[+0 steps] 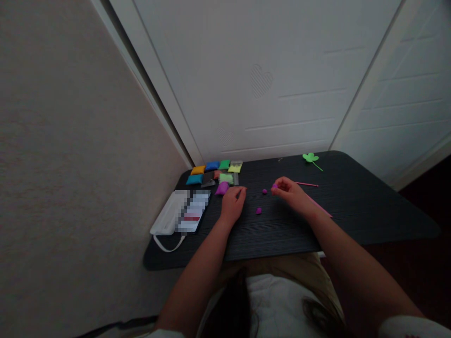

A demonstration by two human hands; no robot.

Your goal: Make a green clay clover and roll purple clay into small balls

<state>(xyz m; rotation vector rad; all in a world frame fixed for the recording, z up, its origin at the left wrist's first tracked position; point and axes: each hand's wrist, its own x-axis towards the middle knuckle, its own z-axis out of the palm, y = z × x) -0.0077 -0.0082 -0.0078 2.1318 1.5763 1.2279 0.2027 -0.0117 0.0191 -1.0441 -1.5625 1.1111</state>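
My right hand (288,192) is closed in a pinch on a small purple piece of modelling clay (275,186), held just above the dark table. Two little purple clay balls (264,191) lie between my hands, one nearer the back and the other nearer me. My left hand (234,202) rests on the tabletop with its fingers loosely bent and a gap beside the thumb; nothing shows in it. Just beyond its knuckles sits a purple clay packet (222,188). Whether the hand touches that packet I cannot tell.
Several coloured clay packets (212,165) lie at the back left. A phone (194,213) and a white power bank (171,213) with a cable sit at the left edge. Near my right hand are a thin pink stick (308,184) and a pink tool (322,209). A green clay clover (310,158) lies at the back right.
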